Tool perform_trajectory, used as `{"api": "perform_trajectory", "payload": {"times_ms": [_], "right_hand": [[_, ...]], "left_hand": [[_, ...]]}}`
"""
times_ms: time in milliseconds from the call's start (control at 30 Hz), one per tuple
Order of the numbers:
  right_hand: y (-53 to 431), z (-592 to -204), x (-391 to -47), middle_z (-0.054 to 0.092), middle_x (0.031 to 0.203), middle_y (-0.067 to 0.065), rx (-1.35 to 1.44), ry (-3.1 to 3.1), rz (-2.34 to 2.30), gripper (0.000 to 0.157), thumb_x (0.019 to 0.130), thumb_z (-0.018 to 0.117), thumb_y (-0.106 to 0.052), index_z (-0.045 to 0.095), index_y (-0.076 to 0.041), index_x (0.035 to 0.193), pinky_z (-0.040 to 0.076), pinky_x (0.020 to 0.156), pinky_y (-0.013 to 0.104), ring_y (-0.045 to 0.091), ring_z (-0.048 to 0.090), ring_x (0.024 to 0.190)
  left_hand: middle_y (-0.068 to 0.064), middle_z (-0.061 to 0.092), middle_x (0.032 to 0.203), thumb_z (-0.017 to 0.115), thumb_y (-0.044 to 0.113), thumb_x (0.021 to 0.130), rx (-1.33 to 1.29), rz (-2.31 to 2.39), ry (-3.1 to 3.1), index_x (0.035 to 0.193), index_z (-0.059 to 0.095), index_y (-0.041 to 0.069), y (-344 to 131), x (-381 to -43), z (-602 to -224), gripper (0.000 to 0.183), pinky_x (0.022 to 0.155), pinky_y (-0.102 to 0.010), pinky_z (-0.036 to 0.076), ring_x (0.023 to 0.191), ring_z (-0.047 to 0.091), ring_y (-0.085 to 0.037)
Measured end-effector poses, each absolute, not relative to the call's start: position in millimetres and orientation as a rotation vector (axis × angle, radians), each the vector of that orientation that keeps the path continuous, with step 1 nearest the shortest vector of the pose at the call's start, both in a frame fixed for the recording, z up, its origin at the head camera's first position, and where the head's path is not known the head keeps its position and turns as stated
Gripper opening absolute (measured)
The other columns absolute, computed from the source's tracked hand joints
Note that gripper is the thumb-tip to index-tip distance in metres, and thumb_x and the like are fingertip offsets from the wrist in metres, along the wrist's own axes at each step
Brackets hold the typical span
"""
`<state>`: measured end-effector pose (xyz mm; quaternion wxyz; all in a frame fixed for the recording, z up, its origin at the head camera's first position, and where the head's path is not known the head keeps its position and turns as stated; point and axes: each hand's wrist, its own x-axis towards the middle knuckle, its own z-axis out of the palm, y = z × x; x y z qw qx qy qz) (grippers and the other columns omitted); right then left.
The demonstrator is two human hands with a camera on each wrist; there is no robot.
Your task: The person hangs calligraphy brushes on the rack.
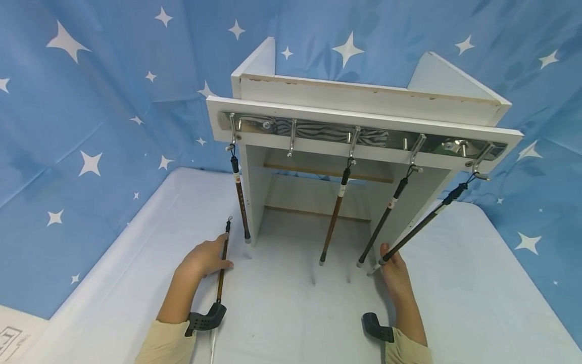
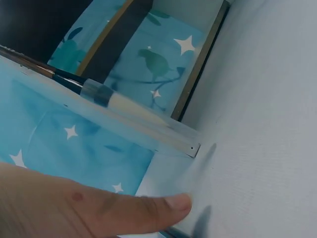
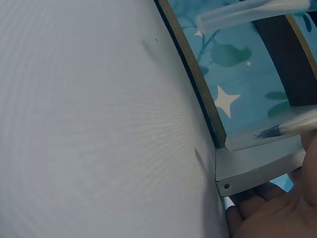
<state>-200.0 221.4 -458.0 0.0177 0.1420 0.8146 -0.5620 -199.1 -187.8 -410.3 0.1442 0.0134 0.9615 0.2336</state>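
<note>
My left hand (image 1: pixel 204 259) pinches a calligraphy brush (image 1: pixel 221 280) over the white table, its looped end pointing away from me. In the left wrist view the thumb (image 2: pixel 148 210) lies straight, with only a dark bit of that brush showing beneath it. My right hand (image 1: pixel 396 274) grips the lower front edge of the white rack's side panel (image 3: pixel 262 171), thumb inside and fingers outside. Just by it hangs the rightmost calligraphy brush (image 1: pixel 423 225). More brushes hang by loops from the hooks: one at far left (image 1: pixel 241 197), others at centre (image 1: pixel 335 212) and right of centre (image 1: pixel 384 222).
The white rack (image 1: pixel 364 114) stands at the back of the table (image 1: pixel 291 313), with a shiny metal hook strip (image 1: pixel 318 130) across its front. A bare hook (image 1: pixel 292 139) is second from the left. Behind hangs a blue star-patterned cloth (image 1: pixel 113 101).
</note>
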Motion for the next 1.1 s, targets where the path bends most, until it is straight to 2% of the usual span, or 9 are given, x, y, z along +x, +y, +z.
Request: {"api": "perform_trajectory", "payload": {"times_ms": [300, 533, 900, 1100], "right_hand": [[220.4, -457.5, -199.5, 0.010, 0.151, 0.019, 0.440, 2.535, -1.732, 0.074, 0.091, 0.030, -0.057, 0.008, -0.015, 0.148, 0.012, 0.111, 0.061, 0.040, 0.007, 0.139], [221.0, -458.0, -199.5, 0.010, 0.151, 0.019, 0.436, 2.531, -1.729, 0.073, 0.092, 0.030, -0.056, 0.008, -0.015, 0.148, 0.012, 0.111, 0.061, 0.040, 0.008, 0.138], [220.8, -458.0, -199.3, 0.010, 0.152, 0.018, 0.447, 2.524, -1.746, 0.074, 0.091, 0.030, -0.059, 0.009, -0.016, 0.148, 0.011, 0.111, 0.061, 0.039, 0.006, 0.139], [221.2, -457.7, -199.8, 0.011, 0.151, 0.020, 0.439, 2.525, -1.749, 0.073, 0.092, 0.031, -0.056, 0.009, -0.013, 0.148, 0.012, 0.111, 0.060, 0.040, 0.007, 0.139]], "left_hand": [[-0.011, 0.056, 0.068, 0.061, -0.001, 0.079, 0.017, 0.731, 2.712, 0.141, 0.027, -0.001, -184.6, -197.8, -414.3, 0.072, 0.037, -0.020, 0.041, 0.045, 0.052, -0.016], [-0.015, 0.057, 0.073, 0.059, -0.005, 0.076, -0.020, 0.746, 2.701, 0.143, 0.021, -0.002, -183.1, -199.5, -416.3, 0.076, 0.038, -0.022, 0.046, 0.046, 0.055, -0.017], [-0.021, 0.059, 0.087, 0.061, -0.001, 0.077, -0.014, 0.726, 2.704, 0.144, 0.020, 0.002, -184.5, -201.4, -411.8, 0.078, 0.039, -0.022, 0.046, 0.047, 0.055, -0.016], [-0.014, 0.058, 0.074, 0.060, -0.001, 0.077, 0.060, 0.767, 2.715, 0.144, 0.018, 0.004, -188.2, -200.1, -403.2, 0.079, 0.040, -0.025, 0.045, 0.045, 0.054, -0.016]]}}
